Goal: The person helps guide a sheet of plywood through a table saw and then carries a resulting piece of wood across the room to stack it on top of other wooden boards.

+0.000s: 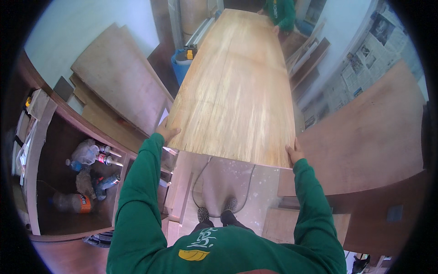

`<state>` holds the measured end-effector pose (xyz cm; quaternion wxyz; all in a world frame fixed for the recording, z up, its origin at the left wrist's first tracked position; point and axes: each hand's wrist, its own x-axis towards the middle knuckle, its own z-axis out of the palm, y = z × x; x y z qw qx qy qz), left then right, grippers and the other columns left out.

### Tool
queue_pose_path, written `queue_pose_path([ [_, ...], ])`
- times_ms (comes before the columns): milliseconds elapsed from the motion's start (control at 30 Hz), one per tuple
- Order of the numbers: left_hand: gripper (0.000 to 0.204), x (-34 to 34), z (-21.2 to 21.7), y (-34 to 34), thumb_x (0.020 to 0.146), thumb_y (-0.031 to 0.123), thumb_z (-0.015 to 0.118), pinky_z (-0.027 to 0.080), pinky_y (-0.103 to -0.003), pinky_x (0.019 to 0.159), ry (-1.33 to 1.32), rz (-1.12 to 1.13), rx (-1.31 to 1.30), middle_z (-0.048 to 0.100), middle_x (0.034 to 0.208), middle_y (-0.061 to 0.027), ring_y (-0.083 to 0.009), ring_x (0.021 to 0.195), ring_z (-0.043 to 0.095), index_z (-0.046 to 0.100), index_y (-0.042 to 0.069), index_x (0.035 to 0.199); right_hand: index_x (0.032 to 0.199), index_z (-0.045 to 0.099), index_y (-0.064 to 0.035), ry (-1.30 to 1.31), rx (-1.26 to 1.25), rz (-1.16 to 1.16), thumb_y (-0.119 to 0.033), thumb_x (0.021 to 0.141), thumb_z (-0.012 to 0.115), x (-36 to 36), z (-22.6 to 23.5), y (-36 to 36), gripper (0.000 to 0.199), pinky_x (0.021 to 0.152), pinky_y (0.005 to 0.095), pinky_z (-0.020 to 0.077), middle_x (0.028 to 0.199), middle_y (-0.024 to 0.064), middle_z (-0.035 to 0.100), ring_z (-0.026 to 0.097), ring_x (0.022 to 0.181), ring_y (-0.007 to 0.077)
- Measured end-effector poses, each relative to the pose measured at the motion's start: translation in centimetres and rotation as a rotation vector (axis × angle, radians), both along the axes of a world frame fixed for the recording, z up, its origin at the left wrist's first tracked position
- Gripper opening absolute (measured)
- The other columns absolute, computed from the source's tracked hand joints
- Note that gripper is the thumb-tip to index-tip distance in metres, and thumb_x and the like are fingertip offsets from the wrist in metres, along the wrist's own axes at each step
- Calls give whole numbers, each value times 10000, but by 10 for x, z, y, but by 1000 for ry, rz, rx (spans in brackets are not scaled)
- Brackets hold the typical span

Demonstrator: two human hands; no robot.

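A long, pale plywood sheet [232, 91] stretches away from me, its near edge held off the floor at about waist height. My left hand [168, 132] grips the near left corner, thumb on top and the other fingers partly hidden at the edge. At the near right corner my right hand [294, 151] is closed on the same sheet, fingers around its side. A co-worker in a green sleeve [285, 16] stands at the far right end, with a hand [276, 30] at the sheet's edge.
On the left, an open wooden cabinet [41, 173] holds bottles and sealant tubes. Boards [114, 73] lean on the left wall, beside a blue bin [180, 68]. A large brown panel [365, 137] stands at right. A cable [194, 192] loops on the floor around my feet.
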<state>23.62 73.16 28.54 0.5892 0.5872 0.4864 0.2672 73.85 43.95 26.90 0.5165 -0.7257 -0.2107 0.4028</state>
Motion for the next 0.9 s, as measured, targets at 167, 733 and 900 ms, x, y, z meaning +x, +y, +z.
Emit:
queue_pose_path([
  [167, 795, -18, 22, -34, 717, 103, 765, 415, -308, 946, 92, -2, 31, 550, 1217, -117, -188, 1087, 532, 326, 25, 1376, 1460, 140, -42, 32, 59, 21, -26, 876, 551, -23, 16, -27, 714, 959, 298, 417, 1385, 173, 398, 475, 1176, 229],
  [733, 818, -85, 26, -137, 713, 109, 760, 413, -316, 950, 116, 3, 52, 550, 1214, -112, -190, 1085, 531, 305, 25, 1387, 1464, 170, -61, 51, -80, -9, -33, 879, 536, -75, 15, -139, 690, 979, 298, 389, 1394, 147, 395, 462, 1191, 210],
  [900, 841, -121, 11, -164, 714, 106, 772, 401, -323, 973, 195, 5, 52, 530, 1243, -124, -204, 1120, 515, 286, 31, 1397, 1460, 168, -47, 18, -15, 13, -76, 869, 565, -107, 33, -169, 712, 976, 282, 386, 1369, 147, 421, 462, 1180, 206],
])
